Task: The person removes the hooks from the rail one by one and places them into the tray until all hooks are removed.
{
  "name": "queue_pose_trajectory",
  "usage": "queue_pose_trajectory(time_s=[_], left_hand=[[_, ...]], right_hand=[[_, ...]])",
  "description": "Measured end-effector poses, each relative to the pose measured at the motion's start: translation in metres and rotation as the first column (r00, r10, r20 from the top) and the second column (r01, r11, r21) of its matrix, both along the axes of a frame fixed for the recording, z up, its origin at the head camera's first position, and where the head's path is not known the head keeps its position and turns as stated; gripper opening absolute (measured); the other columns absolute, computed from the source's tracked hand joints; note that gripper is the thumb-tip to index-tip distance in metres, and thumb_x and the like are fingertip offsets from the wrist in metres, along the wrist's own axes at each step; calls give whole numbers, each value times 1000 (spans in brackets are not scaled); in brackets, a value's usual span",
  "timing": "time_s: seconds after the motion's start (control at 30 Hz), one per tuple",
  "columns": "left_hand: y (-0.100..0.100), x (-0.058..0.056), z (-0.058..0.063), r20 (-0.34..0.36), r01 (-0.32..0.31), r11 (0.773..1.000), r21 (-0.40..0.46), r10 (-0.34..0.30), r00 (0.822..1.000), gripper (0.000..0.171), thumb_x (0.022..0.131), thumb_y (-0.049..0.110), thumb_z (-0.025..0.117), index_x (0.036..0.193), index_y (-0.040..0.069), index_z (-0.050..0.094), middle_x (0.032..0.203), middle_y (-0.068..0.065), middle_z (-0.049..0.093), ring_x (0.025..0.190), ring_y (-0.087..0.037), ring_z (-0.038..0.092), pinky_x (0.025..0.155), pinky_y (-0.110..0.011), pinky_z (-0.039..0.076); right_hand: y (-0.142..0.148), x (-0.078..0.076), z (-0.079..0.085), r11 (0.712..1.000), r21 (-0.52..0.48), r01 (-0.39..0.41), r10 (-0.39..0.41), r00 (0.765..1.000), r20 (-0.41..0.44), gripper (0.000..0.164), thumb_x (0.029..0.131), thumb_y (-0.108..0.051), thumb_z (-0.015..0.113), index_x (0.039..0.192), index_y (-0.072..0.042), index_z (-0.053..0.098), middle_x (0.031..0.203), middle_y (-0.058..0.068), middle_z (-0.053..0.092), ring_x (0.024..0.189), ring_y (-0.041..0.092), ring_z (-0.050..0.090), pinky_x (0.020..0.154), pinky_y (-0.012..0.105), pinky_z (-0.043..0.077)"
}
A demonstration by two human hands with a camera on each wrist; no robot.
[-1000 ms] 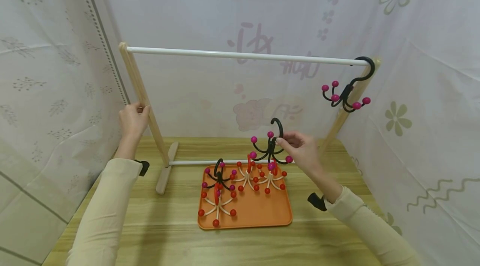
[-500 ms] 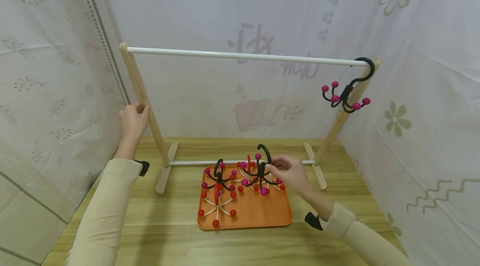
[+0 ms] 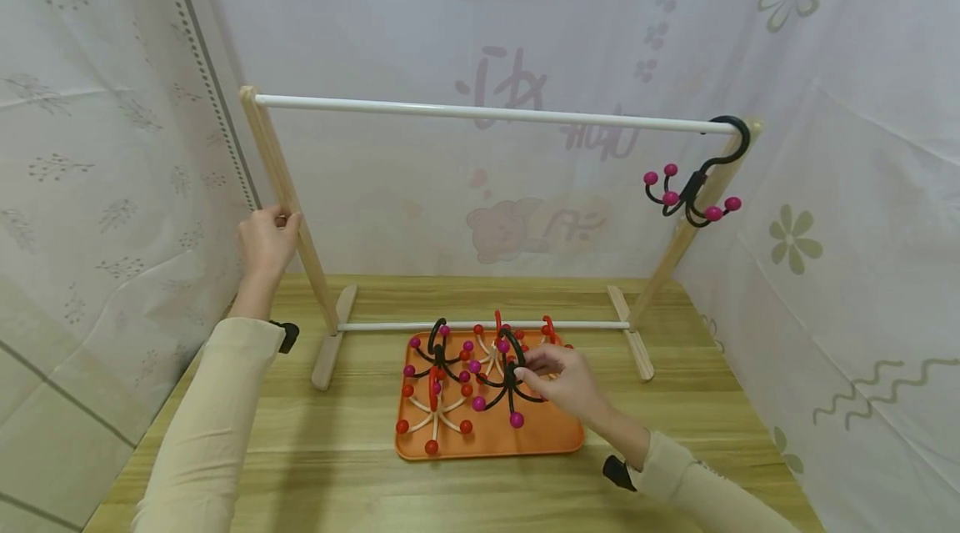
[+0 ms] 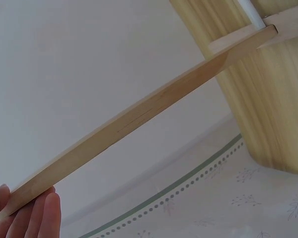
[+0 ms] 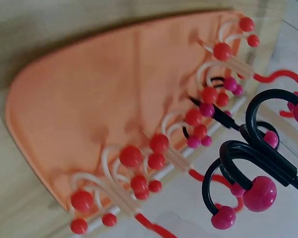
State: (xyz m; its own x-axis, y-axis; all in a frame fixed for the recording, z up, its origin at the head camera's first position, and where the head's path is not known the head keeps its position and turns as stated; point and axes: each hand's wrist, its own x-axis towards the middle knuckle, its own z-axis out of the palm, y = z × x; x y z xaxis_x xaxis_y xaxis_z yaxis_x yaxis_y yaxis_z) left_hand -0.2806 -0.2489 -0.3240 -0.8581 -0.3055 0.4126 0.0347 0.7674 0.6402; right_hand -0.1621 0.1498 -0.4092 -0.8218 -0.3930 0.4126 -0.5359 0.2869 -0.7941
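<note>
My left hand (image 3: 267, 243) grips the left wooden post (image 4: 124, 119) of a rack, its thumb and fingers (image 4: 48, 215) around the wood in the left wrist view. With thumb and fingers, my right hand (image 3: 566, 387) pinches a black multi-claw hook hanger (image 3: 511, 379) with pink ball tips near its hook. This hanger is held over an orange tray (image 3: 495, 437). On the tray stand another black hanger (image 3: 438, 356) and several white ones with red hooks and balls, such as the front white hanger (image 3: 434, 412). One white hanger (image 3: 549, 329) is partly hidden behind my right hand.
The rack's white top bar (image 3: 465, 110) spans the width above the tray. A black hanger (image 3: 693, 187) with pink balls hangs at its right end. A lower white bar (image 3: 405, 326) runs behind the tray. Patterned curtains (image 3: 375, 16) surround the wooden table (image 3: 360, 475).
My right hand has lowered the black hanger from beside the rack's middle, leftward and down over the tray. My left hand has stayed on the post.
</note>
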Motion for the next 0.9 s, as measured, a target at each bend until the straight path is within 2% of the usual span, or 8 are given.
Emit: queue_pose_trajectory(time_s=[0.17,0.37,0.63,0.9], left_hand=[[0,1,0,16,-2,1000,4,2,1000,32,93,19,43,99,-9,59,96,-28,59,88,-40,54,71,-47,43],[0,0,0,22,-2,1000,4,2,1000,33,93,19,42,100,-9,59,96,-28,58,87,-40,54,70,-47,43],[0,-1,1,6,-4,1000,-3,4,1000,33,93,19,43,99,-9,59,95,-28,59,88,-40,54,72,-48,43],[0,0,0,10,-2,1000,4,2,1000,33,93,19,43,99,-9,59,96,-28,59,88,-40,54,72,-48,43]], right_hand=[[-5,3,-15,1000,-5,8,-8,999,-33,8,77,-1,65,84,-1,62,76,7,65,65,16,61,57,30,50],[-10,4,-34,998,-55,13,-15,999,-41,8,77,3,65,83,3,61,78,11,65,67,19,63,59,26,50],[-18,5,-49,993,-54,100,-102,994,-36,11,74,3,67,83,5,62,78,12,64,67,19,62,60,26,50],[-21,4,-63,991,-51,120,-123,991,-52,10,75,2,67,85,5,62,77,10,64,67,19,62,61,26,50]])
